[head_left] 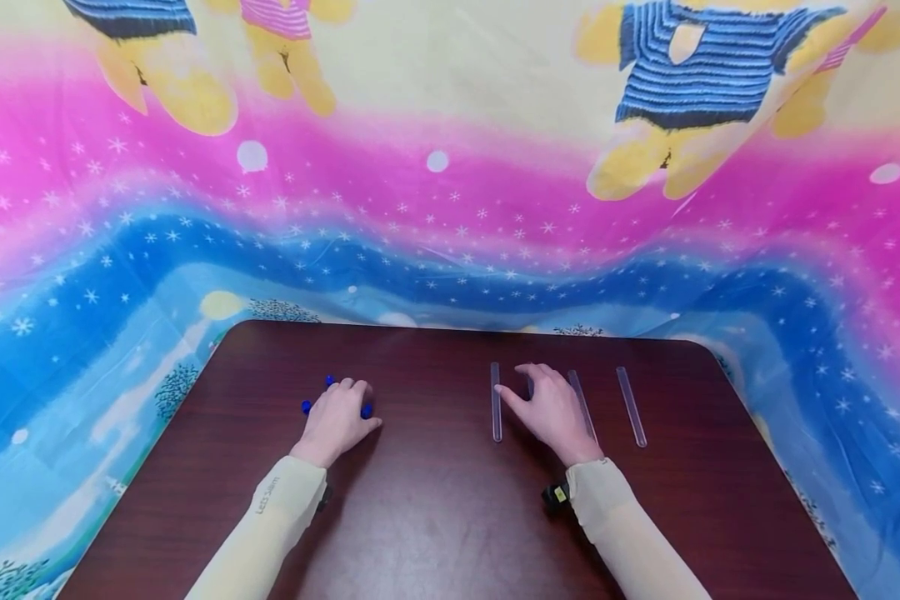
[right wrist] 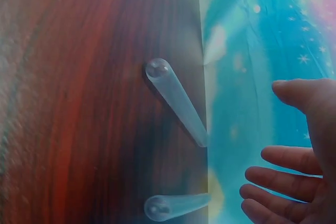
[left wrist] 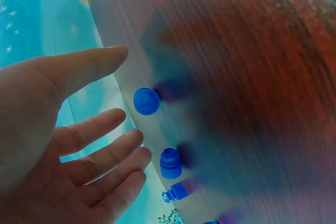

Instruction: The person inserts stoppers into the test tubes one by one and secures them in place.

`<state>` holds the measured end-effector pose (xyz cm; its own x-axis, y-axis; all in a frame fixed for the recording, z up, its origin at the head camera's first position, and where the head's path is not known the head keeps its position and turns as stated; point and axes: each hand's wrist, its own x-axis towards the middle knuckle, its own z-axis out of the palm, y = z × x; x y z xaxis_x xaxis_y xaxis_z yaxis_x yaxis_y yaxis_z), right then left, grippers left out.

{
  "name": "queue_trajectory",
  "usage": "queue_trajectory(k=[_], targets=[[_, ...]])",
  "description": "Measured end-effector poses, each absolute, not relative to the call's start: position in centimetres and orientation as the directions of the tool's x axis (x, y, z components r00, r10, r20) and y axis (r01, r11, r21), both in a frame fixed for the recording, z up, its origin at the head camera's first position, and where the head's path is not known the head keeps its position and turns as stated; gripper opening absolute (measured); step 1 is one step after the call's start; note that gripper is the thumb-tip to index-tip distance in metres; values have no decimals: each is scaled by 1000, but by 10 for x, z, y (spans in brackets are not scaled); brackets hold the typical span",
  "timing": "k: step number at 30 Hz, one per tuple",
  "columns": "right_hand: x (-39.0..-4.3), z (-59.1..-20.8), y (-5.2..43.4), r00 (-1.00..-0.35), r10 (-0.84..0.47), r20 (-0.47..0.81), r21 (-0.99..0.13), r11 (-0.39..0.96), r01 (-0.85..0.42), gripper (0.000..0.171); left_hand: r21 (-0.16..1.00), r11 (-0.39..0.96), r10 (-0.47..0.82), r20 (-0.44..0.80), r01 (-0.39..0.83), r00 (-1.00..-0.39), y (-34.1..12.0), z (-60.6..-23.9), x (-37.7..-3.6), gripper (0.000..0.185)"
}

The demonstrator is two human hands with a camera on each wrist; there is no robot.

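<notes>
Table (head_left: 450,517), dark wood, bears all items; left hand (head_left: 335,421) palm down over the blue caps (left wrist: 146,101), fingers spread and relaxed, gripping nothing; right hand (head_left: 551,410) likewise open among the clear tubes (head_left: 496,402), fingers loose, holding none; whether either hand touches its items cannot be told; one tube (head_left: 632,406) lies apart on the right.

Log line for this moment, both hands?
left hand: open over blue caps | right hand: open over clear tubes | table: dark wood
</notes>
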<state>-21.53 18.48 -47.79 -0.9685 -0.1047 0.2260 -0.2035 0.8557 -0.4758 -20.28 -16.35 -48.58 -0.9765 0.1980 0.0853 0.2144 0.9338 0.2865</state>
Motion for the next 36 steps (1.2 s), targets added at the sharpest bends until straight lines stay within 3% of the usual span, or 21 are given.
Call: queue_trajectory(k=[18,36], targets=[[-211,-497,170,-974,-109,201,-488,850,-196,51,304,923,204,132,235,-970,-166,-496,-204,21],[-214,-509,167,-982,-33,187,-499,858,-124,42,323,908,217,183,268,-959,-160,-498,-206,13]])
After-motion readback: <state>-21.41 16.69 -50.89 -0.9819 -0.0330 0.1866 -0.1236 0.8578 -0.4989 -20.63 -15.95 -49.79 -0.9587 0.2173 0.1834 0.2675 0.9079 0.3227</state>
